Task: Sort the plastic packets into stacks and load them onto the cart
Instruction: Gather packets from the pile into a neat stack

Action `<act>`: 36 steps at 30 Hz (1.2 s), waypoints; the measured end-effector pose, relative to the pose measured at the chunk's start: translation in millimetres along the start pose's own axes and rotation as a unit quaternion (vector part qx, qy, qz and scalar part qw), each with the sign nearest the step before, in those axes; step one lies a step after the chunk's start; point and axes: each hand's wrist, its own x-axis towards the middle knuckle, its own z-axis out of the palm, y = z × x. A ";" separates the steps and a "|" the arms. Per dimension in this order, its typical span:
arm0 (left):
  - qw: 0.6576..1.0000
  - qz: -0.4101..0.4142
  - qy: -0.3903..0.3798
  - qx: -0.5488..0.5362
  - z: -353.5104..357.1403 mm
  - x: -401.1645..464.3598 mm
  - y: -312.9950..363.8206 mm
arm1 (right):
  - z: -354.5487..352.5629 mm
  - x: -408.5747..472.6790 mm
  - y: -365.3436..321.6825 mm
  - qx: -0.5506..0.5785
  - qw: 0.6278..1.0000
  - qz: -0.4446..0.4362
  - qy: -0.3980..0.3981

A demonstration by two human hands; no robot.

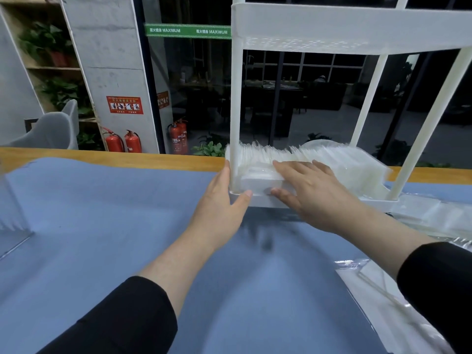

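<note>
Far left: clear plastic sheet (12, 213) standing at the edge of the blue surface (115, 213). Your left hand (219, 208) sits against the left corner of the white cart (306, 29); its fingers lie straight beside the corner post, the thumb pressing the bottom tray's front lip, holding nothing. Between your hands, a stack of plastic packets (258, 180) lies flat in the bottom tray, in front of a row of packets (332, 159) standing on edge across that tray. Your right hand (311, 192) rests on the stack, its fingers spread flat on top, thumb at the front face. Far right: loose packets (439, 218) on the surface beside the cart.
</note>
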 end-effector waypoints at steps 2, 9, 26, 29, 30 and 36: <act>1.000 -0.001 0.000 -0.004 0.1 1.2 -2.6 | -7.2 5.1 -3.7 -0.017 1.000 -0.007 -0.012; 1.000 -0.010 -0.012 0.000 0.7 1.7 -4.3 | -21.6 15.8 -16.3 -0.068 0.996 -0.030 -0.041; 0.966 0.123 0.180 0.139 1.7 -10.3 4.0 | -0.3 -37.2 -0.3 0.334 0.901 0.227 0.156; 0.972 0.122 0.158 0.127 1.3 -12.2 4.8 | -5.4 -39.3 -6.5 0.339 0.898 0.251 0.124; 0.973 0.119 0.151 0.129 1.7 -12.4 5.5 | -7.0 -39.3 -8.9 0.336 0.901 0.251 0.109; 0.980 0.111 0.115 0.123 4.8 -11.2 6.9 | -12.8 -37.1 -17.3 0.311 0.920 0.234 0.051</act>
